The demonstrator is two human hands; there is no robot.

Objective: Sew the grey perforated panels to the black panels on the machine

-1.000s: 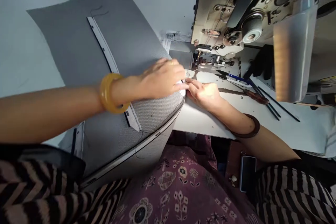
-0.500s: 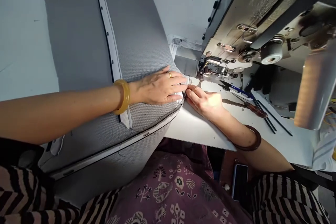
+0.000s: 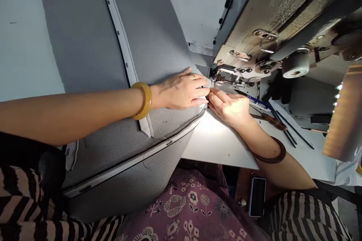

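Observation:
Grey mesh fabric (image 3: 93, 45) spreads over the table, with a white strip (image 3: 121, 37) edged in black sewn across it. A second slotted strip (image 3: 127, 165) runs along the fabric's near edge. My left hand (image 3: 183, 88) lies flat on the fabric near its right corner, fingers stretched out and slightly apart. At that corner my right hand (image 3: 226, 105) is closed, its thumb and fingers pinching the fabric edge. Both hands' fingertips meet just in front of the sewing machine's presser foot (image 3: 216, 81). The pinched edge itself is mostly hidden by the fingers.
The sewing machine (image 3: 254, 45) fills the upper right. Beside it on the white table (image 3: 220, 147) lie a brown-handled tool (image 3: 274, 121), a blue tool (image 3: 258, 101) and dark rods (image 3: 294, 130). A phone (image 3: 257, 197) rests below the table edge.
Both hands have moved slightly right, carrying the fabric with them. The fabric corner is now closer to the presser foot. The camera view has shifted a little.

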